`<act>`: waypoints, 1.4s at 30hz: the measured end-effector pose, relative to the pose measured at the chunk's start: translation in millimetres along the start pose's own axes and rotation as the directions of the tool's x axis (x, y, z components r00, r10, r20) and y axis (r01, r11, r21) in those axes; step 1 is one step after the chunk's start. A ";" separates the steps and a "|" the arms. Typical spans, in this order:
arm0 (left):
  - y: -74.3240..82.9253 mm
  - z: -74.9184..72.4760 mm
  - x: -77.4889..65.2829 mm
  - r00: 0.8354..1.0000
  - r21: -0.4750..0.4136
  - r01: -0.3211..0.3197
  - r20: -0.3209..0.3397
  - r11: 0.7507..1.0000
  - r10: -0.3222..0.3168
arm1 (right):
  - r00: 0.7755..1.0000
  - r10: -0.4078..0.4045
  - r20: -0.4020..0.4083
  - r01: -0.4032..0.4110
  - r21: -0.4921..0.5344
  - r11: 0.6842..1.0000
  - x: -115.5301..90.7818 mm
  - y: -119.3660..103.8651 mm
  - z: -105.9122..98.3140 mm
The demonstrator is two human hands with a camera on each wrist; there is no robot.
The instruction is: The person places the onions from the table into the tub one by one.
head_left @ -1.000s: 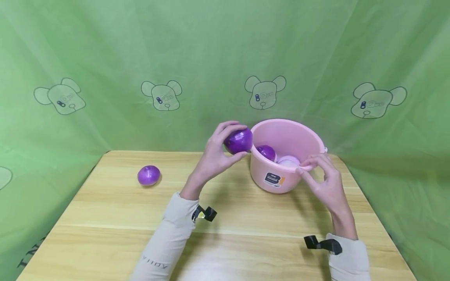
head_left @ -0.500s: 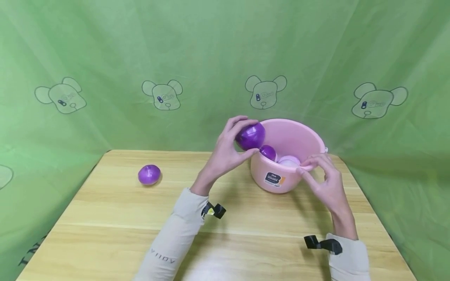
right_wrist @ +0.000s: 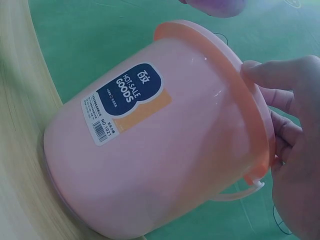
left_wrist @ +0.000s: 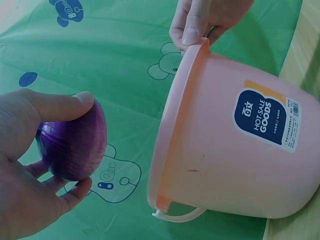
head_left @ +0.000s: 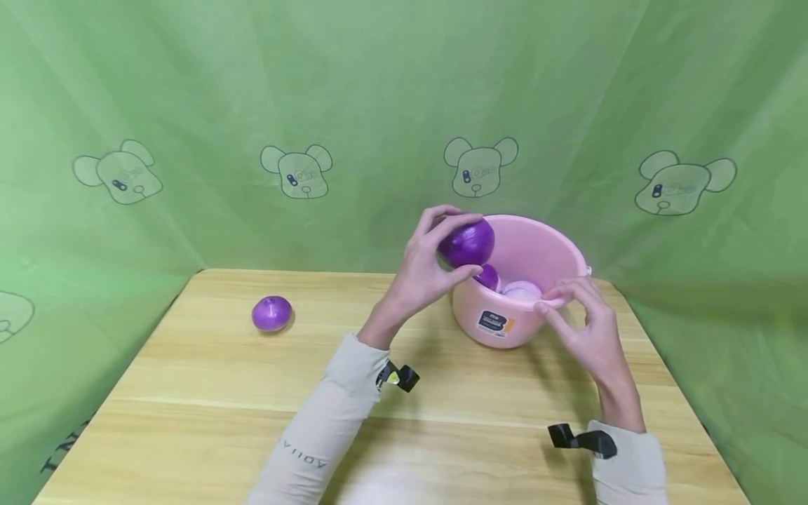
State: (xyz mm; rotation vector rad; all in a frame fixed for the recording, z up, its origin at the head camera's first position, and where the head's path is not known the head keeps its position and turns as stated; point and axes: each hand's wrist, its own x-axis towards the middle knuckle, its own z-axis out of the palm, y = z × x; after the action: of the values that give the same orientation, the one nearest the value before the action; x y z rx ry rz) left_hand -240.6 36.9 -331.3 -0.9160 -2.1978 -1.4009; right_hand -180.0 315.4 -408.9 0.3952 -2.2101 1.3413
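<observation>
My left hand (head_left: 421,272) holds a shiny purple onion (head_left: 468,244) between thumb and fingers, at the left side of the pink bucket's mouth. In the left wrist view, a gap shows between this onion (left_wrist: 75,142) and the bucket rim (left_wrist: 172,107). With thumb and fingers my right hand (head_left: 590,330) pinches the rim of the pink bucket (head_left: 466,306) at its near right. Inside the bucket lie another purple onion (head_left: 487,278), partly hidden by my left thumb, and a pale pink-white round thing (head_left: 521,290).
One more purple onion (head_left: 272,313) sits on the left part of the wooden table (head_left: 221,372). Behind the table hangs a green cloth (head_left: 379,91) with printed bear heads. A white handle (right_wrist: 237,194) hangs at the bucket's side.
My left hand has moved right with the onion, from outside the bucket's left rim to over its mouth. The right hand keeps its grip on the rim, and the bucket stays put.
</observation>
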 end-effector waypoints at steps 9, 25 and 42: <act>-2.4 11.1 -0.6 1.000 -0.012 0.003 0.018 1.000 -0.003 | 1.000 0.005 0.012 -0.005 -0.005 1.000 -1.2 -3.7 -0.3; -8.6 38.8 5.3 0.996 -0.011 -0.026 0.086 1.000 0.027 | 1.000 0.001 0.002 -0.001 0.000 1.000 -1.3 -0.2 -1.0; -15.5 54.8 7.4 0.978 0.025 -0.021 0.206 0.999 0.016 | 1.000 -0.016 -0.011 0.016 0.007 1.000 -1.4 0.6 -1.3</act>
State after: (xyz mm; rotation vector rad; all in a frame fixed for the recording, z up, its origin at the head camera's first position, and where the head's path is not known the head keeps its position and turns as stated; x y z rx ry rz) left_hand -255.1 84.1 -360.6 -1.1136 -2.3446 -1.3158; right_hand -178.8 316.8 -409.6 0.4060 -2.1889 1.3408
